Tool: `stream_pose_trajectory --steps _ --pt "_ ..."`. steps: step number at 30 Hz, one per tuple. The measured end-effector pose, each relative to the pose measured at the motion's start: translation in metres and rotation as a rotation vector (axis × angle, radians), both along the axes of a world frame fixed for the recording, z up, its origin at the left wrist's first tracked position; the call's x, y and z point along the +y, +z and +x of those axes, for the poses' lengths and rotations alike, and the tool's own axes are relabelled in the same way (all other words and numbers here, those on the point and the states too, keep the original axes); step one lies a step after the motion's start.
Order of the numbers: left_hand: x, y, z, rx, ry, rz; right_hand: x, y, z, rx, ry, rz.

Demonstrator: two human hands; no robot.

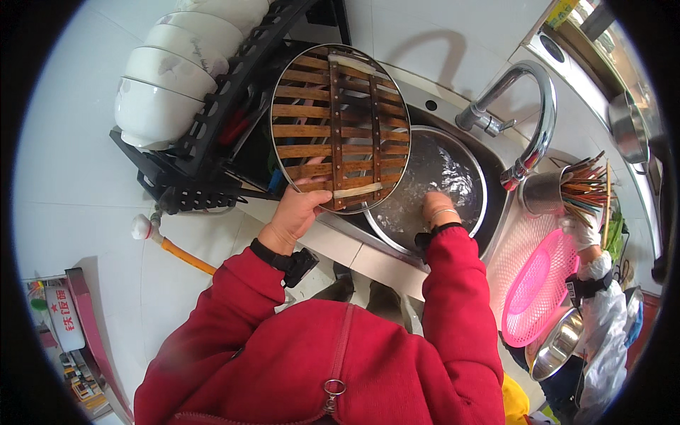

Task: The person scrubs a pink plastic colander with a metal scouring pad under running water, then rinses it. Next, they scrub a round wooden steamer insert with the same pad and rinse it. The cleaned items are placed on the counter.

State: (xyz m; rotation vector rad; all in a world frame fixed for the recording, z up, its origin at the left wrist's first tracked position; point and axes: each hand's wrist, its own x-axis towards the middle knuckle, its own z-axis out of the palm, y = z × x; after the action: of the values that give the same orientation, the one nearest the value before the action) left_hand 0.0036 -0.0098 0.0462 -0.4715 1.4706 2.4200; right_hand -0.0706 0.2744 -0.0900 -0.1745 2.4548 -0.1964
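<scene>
My left hand [301, 207] grips the lower edge of a round bamboo steamer rack [337, 134], its thumb in front and its fingers behind the slats. The rack has brown slats, two cross strips and a thin metal rim, and is tilted up over the left side of the sink. My right hand [439, 204] dips into cloudy water in a round metal basin [484, 195]. Its fingers are under the surface, so their pose is hidden. The basin sits in a steel sink [496, 142], partly behind the rack.
A chrome faucet [547, 106] arches at the sink's right. Beyond stand a metal cup [542, 193] of chopsticks [586, 185], a pink basket [535, 287] and a metal bowl [559, 347]. Another person's gloved hand [584, 232] touches the chopsticks. White bowls [159, 110] fill a black rack [205, 134] at left.
</scene>
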Motion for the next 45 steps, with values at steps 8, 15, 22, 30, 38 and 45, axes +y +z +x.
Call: stream_pose_trajectory --steps 8,15,22,30,38,45 --pt "0.010 0.004 0.001 0.053 -0.043 0.037 -0.056 0.075 0.022 0.814 -0.216 -0.739" --pt "0.005 0.019 0.017 0.102 -0.053 0.097 -0.044 0.072 -0.019 0.928 -0.272 -0.546" --pt "-0.009 0.005 0.020 -0.034 -0.130 0.018 -0.054 0.052 0.027 0.832 -0.279 -0.562" --pt "-0.011 0.021 0.024 0.046 -0.025 0.085 -0.012 0.035 -0.039 0.692 -0.425 -0.502" --pt "0.003 0.005 -0.016 0.133 0.080 0.100 -0.012 0.010 0.015 0.262 -0.019 -0.109" --pt "0.020 -0.003 -0.028 0.178 0.085 0.130 0.005 -0.003 0.015 -0.240 0.332 0.004"
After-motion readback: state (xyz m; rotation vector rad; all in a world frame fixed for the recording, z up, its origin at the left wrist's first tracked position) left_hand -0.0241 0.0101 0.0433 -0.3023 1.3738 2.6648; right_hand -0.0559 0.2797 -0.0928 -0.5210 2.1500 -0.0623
